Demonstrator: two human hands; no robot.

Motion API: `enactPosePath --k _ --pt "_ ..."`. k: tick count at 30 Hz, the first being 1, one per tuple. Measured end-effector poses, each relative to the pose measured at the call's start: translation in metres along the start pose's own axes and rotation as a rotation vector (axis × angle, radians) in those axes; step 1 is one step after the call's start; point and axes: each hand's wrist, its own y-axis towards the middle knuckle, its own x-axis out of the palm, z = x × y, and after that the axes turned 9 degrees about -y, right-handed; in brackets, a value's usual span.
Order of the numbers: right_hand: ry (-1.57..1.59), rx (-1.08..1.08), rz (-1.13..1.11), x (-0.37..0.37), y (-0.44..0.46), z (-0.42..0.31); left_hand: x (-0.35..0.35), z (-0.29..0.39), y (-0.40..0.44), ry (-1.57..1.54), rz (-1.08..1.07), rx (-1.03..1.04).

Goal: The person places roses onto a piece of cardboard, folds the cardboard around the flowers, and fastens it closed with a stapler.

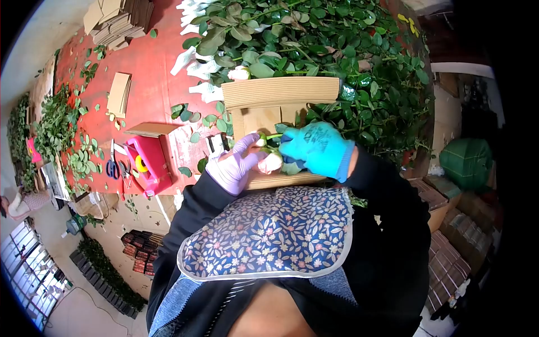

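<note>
My left hand [233, 168], in a thin lilac glove, has its fingers closed around the heads of light-coloured roses. One pale pink rose [270, 163] shows beside its fingers, and a smaller greenish rose bud [261, 141] is at its fingertips. My right hand [319, 149], in a teal work glove with dark fingertips, is curled over the rose stems and leaves just right of the heads. Both hands are above an open corrugated cardboard wrapper [281, 92] on the table. Its near edge lies in front of my apron. The right fingertips are partly hidden by leaves.
A large heap of leafy rose stems [320, 39] with white-netted heads [196, 64] lies beyond the wrapper. On the red table [151, 84] to the left are a pink holder [149, 165], scissors [113, 165], pliers [128, 171], cardboard pieces [119, 94] and a cardboard stack [118, 22].
</note>
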Motion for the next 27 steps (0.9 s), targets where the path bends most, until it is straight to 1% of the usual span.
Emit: enactPosePath --k 1,2,3,5,6,7,9,10,11,13,16,18,19,21,22,23,25,26,27 --pt "0.006 0.015 0.125 -0.005 -0.002 0.003 0.001 -0.001 0.001 -0.023 0.027 0.035" --pt "0.094 0.092 0.27 -0.009 -0.002 0.006 -0.003 -0.001 -0.003 0.02 -0.089 -0.061" --pt "0.137 0.138 0.062 -0.034 0.0 0.012 -0.004 -0.001 -0.003 0.023 -0.09 -0.059" --pt "0.134 0.24 0.319 -0.027 0.003 0.013 0.0 -0.001 -0.003 -0.017 -0.088 -0.073" --pt "0.089 0.309 0.232 -0.031 0.013 0.009 0.003 -0.003 -0.004 -0.041 -0.077 -0.059" --pt "-0.016 0.27 0.318 -0.02 0.022 0.007 0.003 -0.003 -0.003 -0.039 -0.078 -0.054" --pt "-0.151 0.258 0.216 0.005 0.039 0.003 0.001 -0.002 -0.002 0.036 -0.067 -0.011" --pt "-0.262 0.253 0.095 0.019 0.047 0.0 0.002 -0.002 -0.002 0.039 -0.068 -0.011" --pt "-0.409 0.228 0.033 0.03 0.049 -0.002 0.003 -0.002 -0.003 0.011 -0.073 -0.033" --pt "-0.4 0.157 0.031 0.024 0.044 -0.004 0.0 0.003 -0.003 -0.02 -0.075 -0.064" --pt "-0.46 0.156 0.017 0.033 0.041 -0.004 -0.002 0.004 -0.004 0.049 -0.084 -0.079" --pt "-0.477 0.159 0.009 0.029 0.039 -0.007 0.002 -0.002 -0.002 -0.178 0.1 -0.026" --pt "-0.488 0.166 0.003 0.026 0.038 -0.009 -0.002 0.002 -0.001 -0.176 0.111 -0.023" --pt "-0.44 0.175 -0.058 0.033 0.04 -0.008 -0.013 0.017 0.002 0.147 0.16 -0.01" --pt "-0.433 0.155 -0.052 0.031 0.039 -0.009 -0.012 0.02 0.005 0.161 0.225 0.035" --pt "-0.431 0.134 -0.047 0.029 0.038 -0.01 -0.008 0.017 0.004 0.181 0.167 -0.033" --pt "-0.447 0.155 -0.042 0.031 0.037 -0.012 -0.005 0.016 0.008 0.183 0.117 -0.079" --pt "-0.491 0.106 0.187 0.035 0.036 -0.009 -0.006 0.022 0.008 0.177 0.042 -0.186" --pt "-0.479 0.115 0.141 0.022 0.036 -0.013 -0.008 0.022 0.007 0.166 0.032 -0.189"
